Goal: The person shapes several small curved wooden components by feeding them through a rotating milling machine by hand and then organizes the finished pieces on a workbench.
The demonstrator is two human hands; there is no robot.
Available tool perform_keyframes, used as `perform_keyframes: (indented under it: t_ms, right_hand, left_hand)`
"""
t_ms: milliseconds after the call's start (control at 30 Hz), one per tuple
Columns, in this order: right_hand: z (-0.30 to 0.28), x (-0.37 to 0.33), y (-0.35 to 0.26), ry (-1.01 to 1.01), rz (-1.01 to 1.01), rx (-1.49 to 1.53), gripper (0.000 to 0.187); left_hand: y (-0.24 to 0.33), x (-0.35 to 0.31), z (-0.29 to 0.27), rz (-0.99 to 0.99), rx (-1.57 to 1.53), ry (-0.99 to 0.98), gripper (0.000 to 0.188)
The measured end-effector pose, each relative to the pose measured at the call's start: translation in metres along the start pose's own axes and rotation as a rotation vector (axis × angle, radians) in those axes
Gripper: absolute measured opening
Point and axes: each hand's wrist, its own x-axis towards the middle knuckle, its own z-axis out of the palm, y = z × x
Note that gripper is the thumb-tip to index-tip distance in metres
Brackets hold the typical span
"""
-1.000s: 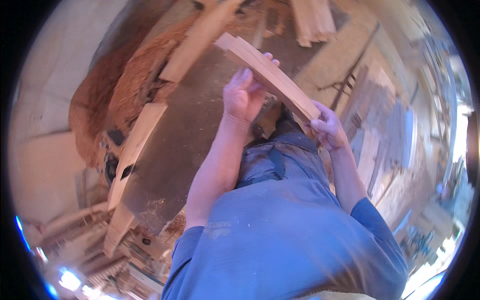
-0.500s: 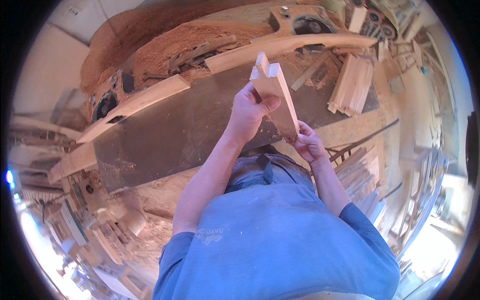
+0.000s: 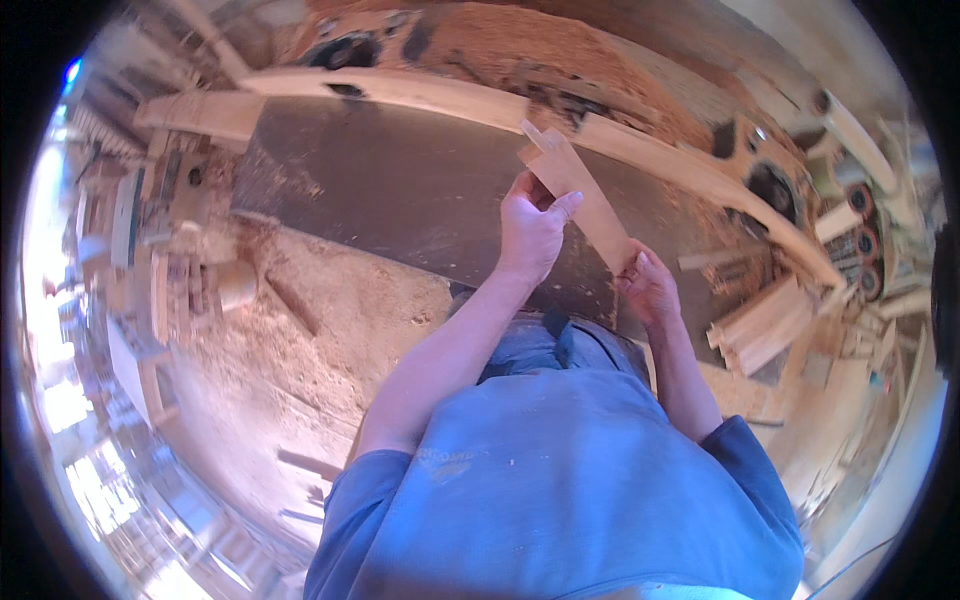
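Over the benchtop, I'm seeing a leftward-slanting tenoned board, left hand clasping its far half, right hand pinching its near end.

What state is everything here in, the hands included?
Block: held in both hands, slanted, stepped end pointing away from the person.
Left hand: gripping the block, thumb on its face.
Right hand: gripping the block's near end.
Table: dark, dusted with wood bits.
Long boards: along the table's far side, ends apart.
Wood stack: lying, pieces side by side.
Sawdust: heaped behind the boards.
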Motion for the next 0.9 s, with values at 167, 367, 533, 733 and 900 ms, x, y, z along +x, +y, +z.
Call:
perform_keyframes:
  t_ms: [167,367,533,733,900]
  right_hand:
    - [0.082,0.041,-0.002,0.226,-0.547,-1.027,0.039]
    - [0.21,0.091,0.033,-0.273,-0.989,-1.511,0.055]
    - [0.264,0.171,0.051,-0.464,-0.985,-1.665,0.065]
    - [0.265,0.241,0.041,-0.498,-1.149,-1.781,0.051]
    - [0.258,0.26,0.027,-0.691,-1.134,-1.599,0.041]
  left_hand:
    - [0.005,0.046,-0.073,-0.081,-0.124,0.351,0.033]
    - [0.009,0.111,-0.172,-0.192,-0.202,0.63,0.028]
    - [-0.004,0.179,-0.213,-0.238,0.075,0.851,0.037]
    - [-0.005,0.23,-0.2,-0.23,0.264,0.82,0.041]
    - [-0.001,0.229,-0.17,-0.211,0.515,0.823,0.041]
